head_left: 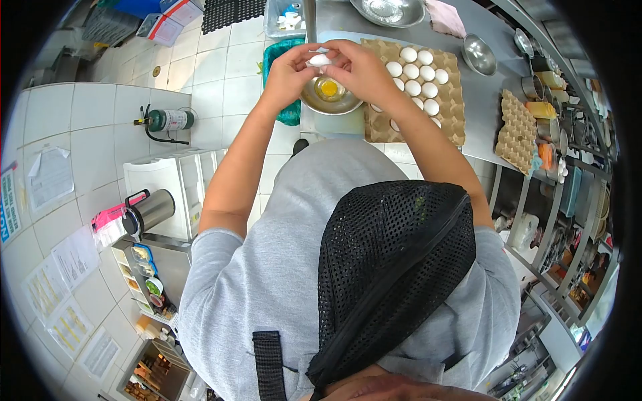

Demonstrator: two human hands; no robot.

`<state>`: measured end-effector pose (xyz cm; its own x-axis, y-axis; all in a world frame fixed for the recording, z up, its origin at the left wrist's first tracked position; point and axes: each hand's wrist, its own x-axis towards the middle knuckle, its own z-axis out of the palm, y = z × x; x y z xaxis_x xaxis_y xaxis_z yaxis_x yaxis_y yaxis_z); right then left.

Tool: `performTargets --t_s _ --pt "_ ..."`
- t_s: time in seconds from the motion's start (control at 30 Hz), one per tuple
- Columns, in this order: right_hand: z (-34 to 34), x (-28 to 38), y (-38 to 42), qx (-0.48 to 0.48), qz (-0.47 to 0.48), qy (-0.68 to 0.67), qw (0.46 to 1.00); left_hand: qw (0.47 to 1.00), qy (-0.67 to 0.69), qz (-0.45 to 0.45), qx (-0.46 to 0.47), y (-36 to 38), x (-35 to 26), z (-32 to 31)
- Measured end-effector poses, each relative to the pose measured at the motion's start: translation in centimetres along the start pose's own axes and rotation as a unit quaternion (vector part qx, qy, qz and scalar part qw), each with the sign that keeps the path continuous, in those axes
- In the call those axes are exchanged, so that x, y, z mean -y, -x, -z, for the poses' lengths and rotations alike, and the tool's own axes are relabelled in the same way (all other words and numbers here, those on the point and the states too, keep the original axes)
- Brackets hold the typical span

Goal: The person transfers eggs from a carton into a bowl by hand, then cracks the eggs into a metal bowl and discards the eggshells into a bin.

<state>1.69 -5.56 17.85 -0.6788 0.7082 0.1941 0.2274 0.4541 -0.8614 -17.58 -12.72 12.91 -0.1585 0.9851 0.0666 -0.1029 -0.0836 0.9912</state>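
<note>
Both of my hands hold a cracked white egg [319, 60] over a steel bowl [344, 104]. My left hand [289, 68] grips the shell's left side and my right hand [364, 67] grips its right side, fingertips meeting on top. A yellow yolk [328, 87] lies in the bowl directly below the shell. The bowl stands on the steel counter [481, 107], touching the left edge of a cardboard egg tray [453, 115] that carries several white eggs [414, 72].
A stack of empty egg trays [516, 130] lies to the right, near metal cups. Two steel bowls [391, 10] [479, 55] and a pink cloth [445, 17] sit at the counter's far end. A teal basket [275, 57] stands left of the counter; a fire extinguisher [167, 120] lies on the tiled floor.
</note>
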Motion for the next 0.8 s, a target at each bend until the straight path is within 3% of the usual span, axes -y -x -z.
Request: performTargets --t_s 0.13,0.23,0.3,0.4,0.47,0.53,0.6,0.67,0.8 --pt "3.2 -2.1 -0.6 -0.051 -0.009 0.050 0.997 0.997 0.036 0.060 -0.011 -0.2 -0.7 0.6" --pt "7.0 -5.0 0.5 -0.020 -0.056 0.156 0.986 0.993 0.084 0.041 -0.074 -0.7 -1.1 1.9" --pt "7.8 -5.3 1.9 0.098 -0.061 0.271 0.956 0.986 0.081 -0.006 -0.144 -1.5 -1.1 3.1" --pt "6.8 -4.2 2.9 0.137 -0.052 0.322 0.935 0.977 0.045 -0.013 -0.209 -2.4 1.1 5.4" --pt "6.2 -3.9 2.8 0.132 -0.054 0.341 0.929 0.981 0.000 0.008 -0.196 -2.5 4.4 7.5" --pt "5.5 -3.9 2.9 0.121 -0.065 0.375 0.917 0.960 -0.156 0.151 -0.179 -1.7 6.1 8.2" --pt "4.8 -4.4 3.1 0.126 -0.067 0.359 0.922 0.933 -0.185 0.267 -0.156 -0.9 9.3 9.9" --pt "4.8 -4.6 3.2 0.133 -0.072 0.346 0.926 0.941 -0.091 0.280 -0.169 0.6 9.5 9.2" --pt "5.2 -4.0 3.9 0.063 -0.050 0.301 0.950 0.947 -0.063 0.284 -0.139 2.4 7.4 7.1"
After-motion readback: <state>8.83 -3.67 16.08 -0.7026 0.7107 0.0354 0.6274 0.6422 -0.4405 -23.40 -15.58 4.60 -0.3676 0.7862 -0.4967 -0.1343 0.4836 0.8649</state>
